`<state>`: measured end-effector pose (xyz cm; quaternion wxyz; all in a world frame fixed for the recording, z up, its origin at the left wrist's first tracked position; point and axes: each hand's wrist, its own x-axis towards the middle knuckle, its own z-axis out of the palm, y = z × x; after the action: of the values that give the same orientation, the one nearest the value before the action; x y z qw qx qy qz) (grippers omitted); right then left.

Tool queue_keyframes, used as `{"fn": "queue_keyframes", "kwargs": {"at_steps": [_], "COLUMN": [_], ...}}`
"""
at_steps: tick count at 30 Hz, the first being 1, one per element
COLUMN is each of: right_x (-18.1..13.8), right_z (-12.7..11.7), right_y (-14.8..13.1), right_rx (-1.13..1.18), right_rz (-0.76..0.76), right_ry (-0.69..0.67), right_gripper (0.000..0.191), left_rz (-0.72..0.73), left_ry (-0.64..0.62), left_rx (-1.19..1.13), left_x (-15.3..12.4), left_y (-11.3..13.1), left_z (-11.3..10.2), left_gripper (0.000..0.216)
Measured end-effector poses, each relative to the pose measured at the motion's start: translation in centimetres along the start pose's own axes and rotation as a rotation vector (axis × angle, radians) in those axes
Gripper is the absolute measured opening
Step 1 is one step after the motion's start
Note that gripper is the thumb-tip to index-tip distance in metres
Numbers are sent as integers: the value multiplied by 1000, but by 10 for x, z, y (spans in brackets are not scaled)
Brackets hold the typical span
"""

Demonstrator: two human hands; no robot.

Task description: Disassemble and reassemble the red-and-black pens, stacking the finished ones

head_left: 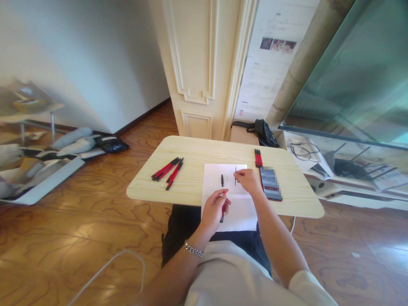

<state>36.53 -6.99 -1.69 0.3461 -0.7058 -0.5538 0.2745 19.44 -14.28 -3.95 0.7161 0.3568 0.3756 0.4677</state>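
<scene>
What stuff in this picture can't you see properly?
Head view:
red pen: mostly hidden inside the left hand.
thin rod: too small to identify; right hand covers its end.
flat thing beside the paper: blurred out.
poster writing: too small.

I can read nothing here: the poster [270, 63] on the wall has print too small, and the phone [270, 183] beside my right hand [248, 180] is blurred.

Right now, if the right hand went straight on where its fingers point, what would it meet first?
Probably the thin dark stick on the paper, just beyond the right hand.
</scene>
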Motion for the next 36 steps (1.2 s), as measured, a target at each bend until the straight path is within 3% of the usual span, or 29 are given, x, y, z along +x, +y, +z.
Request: {"fn": "queue_keyframes", "kwargs": {"at_steps": [4, 9, 13, 18, 22, 25, 36], "right_x": [0, -4, -20, -55, -72, -75, -72], "right_z": [12, 22, 15, 18, 25, 25, 21], "right_y": [-3, -6, -9, -15, -20, -23, -14], "right_rx": [-355, -359, -67, 621, 952, 1057, 1070], "right_rz": [-29, 10, -6, 85, 180, 181, 183], "right_ry": [24, 81, 118, -110, -307, -395, -426], "right_gripper": [22, 20, 30, 39, 43, 44, 34], "left_rz": [-32, -45, -54, -48, -35, -11, 22], "left_ry": [-13, -26, 0, 47, 41, 18, 0], "left_rx": [-60, -89, -111, -81, -32, -10, 97], "left_x": [1, 1, 0, 0, 0, 0, 1], "left_y": [2, 8, 15, 20, 22, 23, 19], "left_z": [-1, 1, 6, 16, 22, 24, 21], "left_gripper": [45, 47, 54, 43, 38, 36, 35]}}
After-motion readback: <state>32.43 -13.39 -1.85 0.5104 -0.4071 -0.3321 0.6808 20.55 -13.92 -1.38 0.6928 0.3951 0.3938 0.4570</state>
